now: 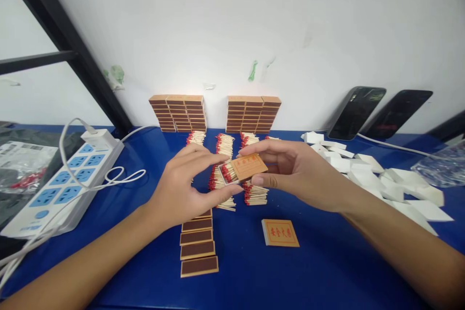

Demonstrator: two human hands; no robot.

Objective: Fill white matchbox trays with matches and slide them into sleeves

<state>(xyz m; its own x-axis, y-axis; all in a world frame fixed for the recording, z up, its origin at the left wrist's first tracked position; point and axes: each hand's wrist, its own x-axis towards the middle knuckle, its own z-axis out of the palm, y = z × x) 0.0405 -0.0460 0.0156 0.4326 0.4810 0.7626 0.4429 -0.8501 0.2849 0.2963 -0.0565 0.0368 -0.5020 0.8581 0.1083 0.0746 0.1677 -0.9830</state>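
A matchbox (250, 167) is held up above the table between my two hands. Its white inner tray (228, 174) sticks out to the left of the orange sleeve, and red-headed matches show in it. My left hand (191, 181) pinches the tray end between thumb and forefinger. The sleeve end is gripped in my right hand (290, 169), thumb below and fingers above. Behind and below the hands lie piles of loose matches (256, 196), partly hidden. A closed matchbox (281, 232) lies flat nearer to me. Left of it runs a row of flat sleeves (199, 266), striking sides up.
Two stacks of matchboxes (178, 114) stand against the wall. White paper trays (370, 174) are heaped at right, below two leaning phones (358, 111). At left lie a power strip (69, 179), white cables and a plastic bag (25, 164) on the blue table (145, 261).
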